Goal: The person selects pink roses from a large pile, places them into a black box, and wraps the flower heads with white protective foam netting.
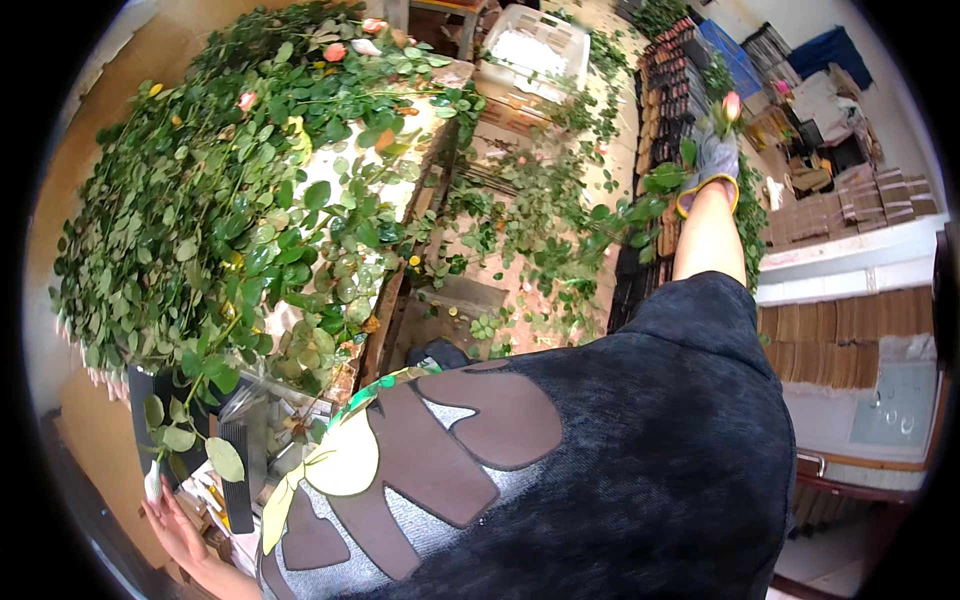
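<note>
Right fingers (716, 155) around one rose (731, 106)

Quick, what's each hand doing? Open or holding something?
Left hand: at a white stem tip; grip unclear.
Right hand: gloved, closed around a pink rose.

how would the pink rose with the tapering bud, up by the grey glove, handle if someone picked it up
The pink rose is probably light, looking small beside the grey-gloved right hand. Its petals look delicate, so squeezing might bruise them. Its closed-looking bud may hold its shape if lifted gently.
</note>
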The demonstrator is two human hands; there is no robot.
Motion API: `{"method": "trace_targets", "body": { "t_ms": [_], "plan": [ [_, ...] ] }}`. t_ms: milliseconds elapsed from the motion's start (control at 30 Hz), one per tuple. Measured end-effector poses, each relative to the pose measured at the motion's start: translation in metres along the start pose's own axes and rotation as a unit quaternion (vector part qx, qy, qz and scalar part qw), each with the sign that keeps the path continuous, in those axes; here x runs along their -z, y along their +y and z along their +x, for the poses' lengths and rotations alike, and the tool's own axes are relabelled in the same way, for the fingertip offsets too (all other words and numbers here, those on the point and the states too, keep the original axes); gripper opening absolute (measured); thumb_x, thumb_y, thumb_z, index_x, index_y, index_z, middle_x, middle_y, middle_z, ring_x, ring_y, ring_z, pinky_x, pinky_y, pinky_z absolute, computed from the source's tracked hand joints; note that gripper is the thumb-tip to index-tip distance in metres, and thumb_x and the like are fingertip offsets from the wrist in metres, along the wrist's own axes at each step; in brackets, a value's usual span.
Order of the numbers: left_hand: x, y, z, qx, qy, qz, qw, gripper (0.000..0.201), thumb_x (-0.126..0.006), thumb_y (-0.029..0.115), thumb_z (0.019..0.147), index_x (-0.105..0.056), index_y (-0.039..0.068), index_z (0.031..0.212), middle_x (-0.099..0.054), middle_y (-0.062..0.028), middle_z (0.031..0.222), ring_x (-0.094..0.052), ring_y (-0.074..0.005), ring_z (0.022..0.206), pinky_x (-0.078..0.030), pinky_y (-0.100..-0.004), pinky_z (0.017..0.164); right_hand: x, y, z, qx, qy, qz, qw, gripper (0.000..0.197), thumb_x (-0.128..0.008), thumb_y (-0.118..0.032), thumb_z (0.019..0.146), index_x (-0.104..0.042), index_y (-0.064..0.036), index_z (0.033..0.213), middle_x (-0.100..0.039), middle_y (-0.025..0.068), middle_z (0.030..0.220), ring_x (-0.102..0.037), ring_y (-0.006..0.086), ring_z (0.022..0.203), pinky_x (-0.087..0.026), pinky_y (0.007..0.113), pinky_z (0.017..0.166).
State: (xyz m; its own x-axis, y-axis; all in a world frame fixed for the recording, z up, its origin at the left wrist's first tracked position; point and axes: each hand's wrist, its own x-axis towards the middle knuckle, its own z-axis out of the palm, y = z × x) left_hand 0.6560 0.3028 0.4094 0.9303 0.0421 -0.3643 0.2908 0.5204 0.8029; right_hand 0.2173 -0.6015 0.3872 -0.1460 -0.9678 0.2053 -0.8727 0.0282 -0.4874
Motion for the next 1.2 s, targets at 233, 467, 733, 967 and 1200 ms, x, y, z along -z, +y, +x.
{"method": "trace_targets", "body": {
  "t_ms": [233, 467, 733, 967, 1200],
  "plan": [
    [0.013, -0.001, -0.017, -0.050, 0.039, -0.013, 0.998, 0.045, -0.040, 0.017, 0.100, -0.032, -0.009, 0.136, -0.037, -0.0228, 0.139, -0.037, -0.0338, 0.130, -0.034, -0.0391, 0.112, 0.022, -0.255, -0.110, 0.485, 0.192, 0.097, 0.848, 0.030, -0.055, -0.039, 0.088, -0.062, -0.0223, 0.111, -0.065, 0.0180, 0.093, -0.063, 0.0374, 0.087, -0.049, 0.043, 0.074],
    [-0.026, -0.017, -0.020, -0.048, -0.055, 0.031, 0.997, 0.039, -0.044, 0.018, 0.097, -0.043, -0.008, 0.127, -0.050, -0.0210, 0.126, -0.049, -0.0321, 0.119, -0.040, -0.0393, 0.106, 0.063, -0.383, -0.414, 0.796, -0.081, 0.289, 0.526, 0.030, -0.060, -0.003, 0.081, -0.063, -0.0109, 0.110, -0.066, 0.0087, 0.106, -0.064, 0.0244, 0.094, -0.052, 0.031, 0.081],
    [-0.032, -0.043, -0.035, -0.028, -0.087, 0.004, 0.996, 0.039, -0.043, 0.028, 0.099, -0.054, -0.005, 0.117, -0.060, -0.0166, 0.115, -0.064, -0.0248, 0.095, -0.052, -0.0375, 0.089, 0.015, -0.401, -0.682, 0.849, -0.444, 0.063, 0.280, 0.041, -0.057, -0.009, 0.077, -0.056, -0.0109, 0.118, -0.066, 0.0156, 0.096, -0.066, 0.0282, 0.084, -0.052, 0.037, 0.070],
    [0.106, -0.004, -0.069, -0.269, 0.112, 0.621, 0.728, 0.022, -0.061, 0.010, 0.085, -0.063, 0.002, 0.106, -0.061, -0.0167, 0.115, -0.057, -0.0294, 0.107, -0.042, -0.0374, 0.096, -0.048, -0.425, -0.678, 0.753, -0.610, 0.047, 0.242, 0.024, -0.060, -0.026, 0.087, -0.065, -0.0076, 0.102, -0.066, 0.0151, 0.093, -0.064, 0.0312, 0.085, -0.050, 0.037, 0.073],
    [0.108, -0.088, 0.004, 0.028, -0.297, 0.356, 0.886, 0.063, -0.076, 0.020, 0.070, -0.052, 0.009, 0.128, -0.056, -0.0137, 0.120, -0.053, -0.0319, 0.110, -0.047, -0.0382, 0.091, -0.112, -0.368, -0.747, 0.596, -0.753, -0.217, 0.173, 0.022, -0.061, -0.027, 0.088, -0.065, -0.0100, 0.102, -0.067, 0.0033, 0.087, -0.064, 0.0156, 0.074, -0.051, 0.028, 0.068]
  ]
}}
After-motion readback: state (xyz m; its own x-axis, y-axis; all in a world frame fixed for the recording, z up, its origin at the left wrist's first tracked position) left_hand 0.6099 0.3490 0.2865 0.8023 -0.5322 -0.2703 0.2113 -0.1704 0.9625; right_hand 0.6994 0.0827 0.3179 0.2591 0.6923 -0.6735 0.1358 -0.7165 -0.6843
